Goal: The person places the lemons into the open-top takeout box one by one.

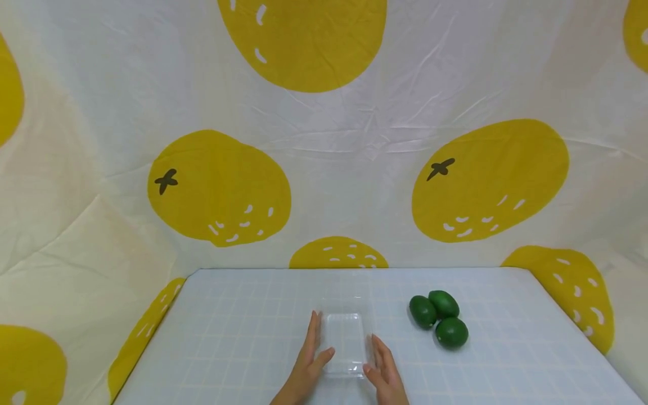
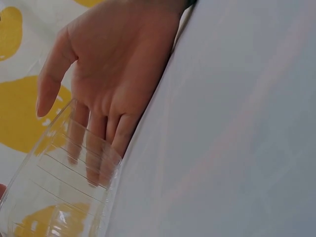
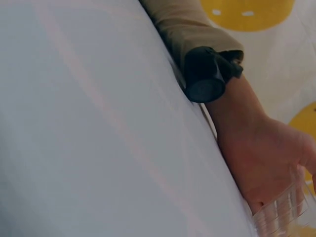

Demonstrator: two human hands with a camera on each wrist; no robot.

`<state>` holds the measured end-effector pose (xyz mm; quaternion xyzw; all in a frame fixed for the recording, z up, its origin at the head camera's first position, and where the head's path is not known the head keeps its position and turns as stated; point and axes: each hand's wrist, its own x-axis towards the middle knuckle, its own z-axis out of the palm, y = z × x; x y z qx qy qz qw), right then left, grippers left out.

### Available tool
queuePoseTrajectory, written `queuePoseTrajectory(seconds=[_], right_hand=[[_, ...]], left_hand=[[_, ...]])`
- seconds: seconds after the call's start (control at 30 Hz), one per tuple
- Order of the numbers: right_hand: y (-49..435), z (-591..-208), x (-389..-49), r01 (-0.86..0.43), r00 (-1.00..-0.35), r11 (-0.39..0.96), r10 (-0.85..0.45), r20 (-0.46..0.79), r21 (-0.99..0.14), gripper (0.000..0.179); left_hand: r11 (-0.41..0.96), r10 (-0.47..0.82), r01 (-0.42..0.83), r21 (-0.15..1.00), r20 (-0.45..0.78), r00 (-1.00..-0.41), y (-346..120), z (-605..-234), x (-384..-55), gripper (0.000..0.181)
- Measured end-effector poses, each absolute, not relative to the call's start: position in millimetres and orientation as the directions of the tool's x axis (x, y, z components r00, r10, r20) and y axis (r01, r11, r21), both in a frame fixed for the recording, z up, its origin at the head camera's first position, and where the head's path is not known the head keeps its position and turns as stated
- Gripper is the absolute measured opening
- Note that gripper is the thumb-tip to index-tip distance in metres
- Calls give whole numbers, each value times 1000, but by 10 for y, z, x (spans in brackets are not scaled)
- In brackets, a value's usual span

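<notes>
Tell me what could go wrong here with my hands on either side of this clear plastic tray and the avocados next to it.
The clear tray looks thin and light, so if the left hand and right hand press inward from its sides, it may flex or pop away. It is also hard to see against the pale table, so a misjudged edge is possible. The three avocados lie loose near the right hand; a nudge could roll them.

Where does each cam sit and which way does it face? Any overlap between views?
Head: worn high, looking forward and down at the table; shows left hand and right hand flanking the clear tray, three avocados to the right.
Left wrist: low by the tabletop, facing the left palm against the tray wall.
Right wrist: low, looking across; shows the opposite wrist and its camera.
Shared: tray and left hand in all.
</notes>
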<state>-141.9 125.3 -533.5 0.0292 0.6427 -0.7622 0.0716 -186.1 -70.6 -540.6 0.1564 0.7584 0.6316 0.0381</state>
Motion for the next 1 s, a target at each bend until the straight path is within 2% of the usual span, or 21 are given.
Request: queuePoseTrajectory(seconds=[0.2,0.43,1.0], right_hand=[[1273,-5341,-1465,177,-984,-117,-51,-172,-977,76],[1314,-5339,-1519,140,-990,-67,-35,-138,-988,73],[1366,-5336,-1584,110,-994,-7,-11,-110,-994,69]], left_hand=[[161,285,221,962,169,-944,-682,-5411,-1886,85],[160,279,274,948,223,-934,-643,-5478,-1974,84],[158,285,265,951,213,-935,-618,-5497,-2032,84]])
